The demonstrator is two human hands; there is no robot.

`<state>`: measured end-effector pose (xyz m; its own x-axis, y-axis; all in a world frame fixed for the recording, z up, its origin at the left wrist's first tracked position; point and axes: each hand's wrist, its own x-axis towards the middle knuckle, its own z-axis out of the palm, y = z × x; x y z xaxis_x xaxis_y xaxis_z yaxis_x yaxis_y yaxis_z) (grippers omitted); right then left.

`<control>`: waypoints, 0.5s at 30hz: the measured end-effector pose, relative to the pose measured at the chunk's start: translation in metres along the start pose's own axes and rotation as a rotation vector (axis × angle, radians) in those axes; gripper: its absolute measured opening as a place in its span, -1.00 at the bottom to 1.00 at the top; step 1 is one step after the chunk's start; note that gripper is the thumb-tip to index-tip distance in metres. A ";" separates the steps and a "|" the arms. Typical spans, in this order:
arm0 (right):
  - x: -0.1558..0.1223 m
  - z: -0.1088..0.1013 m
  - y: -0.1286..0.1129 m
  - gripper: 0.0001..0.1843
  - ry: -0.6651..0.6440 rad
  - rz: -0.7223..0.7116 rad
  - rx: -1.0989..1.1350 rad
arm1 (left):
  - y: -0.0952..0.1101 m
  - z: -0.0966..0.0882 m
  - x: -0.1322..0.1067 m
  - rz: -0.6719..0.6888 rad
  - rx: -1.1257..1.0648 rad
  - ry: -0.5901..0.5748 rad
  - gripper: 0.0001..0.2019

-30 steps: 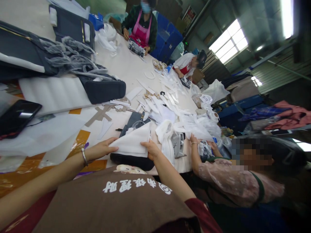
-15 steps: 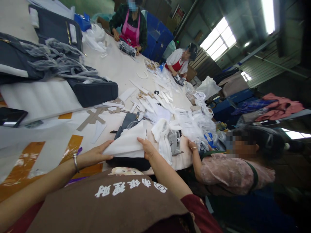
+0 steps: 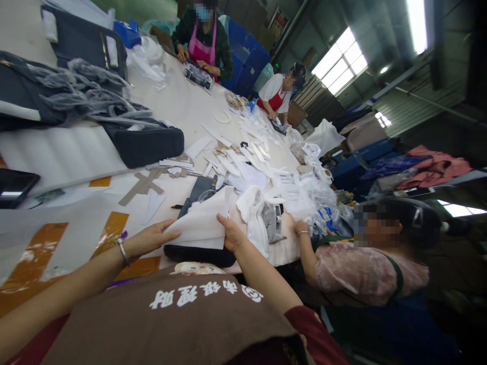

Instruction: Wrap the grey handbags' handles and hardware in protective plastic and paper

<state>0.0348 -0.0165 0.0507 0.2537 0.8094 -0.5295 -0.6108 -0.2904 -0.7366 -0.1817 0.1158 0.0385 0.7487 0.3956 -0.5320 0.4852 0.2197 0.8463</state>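
A folded white sheet of soft wrapping (image 3: 203,222) lies over a dark bag (image 3: 198,253) at the near edge of the long table (image 3: 186,109). My left hand (image 3: 150,238), with a bracelet on the wrist, pinches the sheet's left corner between thumb and fingers. My right hand (image 3: 231,234) grips the sheet's right edge, thumb on top. Both hands are closed on the sheet.
To my right a person in a pink blouse (image 3: 353,276) handles white pieces (image 3: 304,203). Two more people (image 3: 207,38) work at the far end. Dark bags (image 3: 146,144), grey plastic wrap, white foam (image 3: 61,154), cardboard strips (image 3: 142,183) and a phone (image 3: 13,186) lie about.
My hands keep hold of the white sheet and have barely shifted. The view has swung a little leftward. The neighbouring person's hand has moved among the white pieces.
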 end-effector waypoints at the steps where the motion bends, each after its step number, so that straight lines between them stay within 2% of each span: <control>1: 0.000 -0.001 0.000 -0.42 0.014 0.016 0.012 | -0.002 -0.001 0.001 -0.006 -0.009 -0.017 -0.19; 4: 0.001 -0.002 -0.001 -0.44 0.056 0.079 0.047 | -0.006 -0.005 0.003 -0.021 -0.024 -0.058 -0.18; 8: -0.001 0.001 -0.005 -0.43 0.020 0.099 0.073 | -0.004 -0.010 0.002 -0.056 -0.050 -0.154 -0.17; 15: -0.001 0.004 -0.006 -0.53 0.059 0.112 0.086 | 0.000 -0.012 -0.001 -0.063 -0.074 -0.184 -0.18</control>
<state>0.0349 -0.0135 0.0569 0.2220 0.7425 -0.6319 -0.6993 -0.3304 -0.6339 -0.1881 0.1262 0.0391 0.7911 0.2110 -0.5741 0.5042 0.3064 0.8074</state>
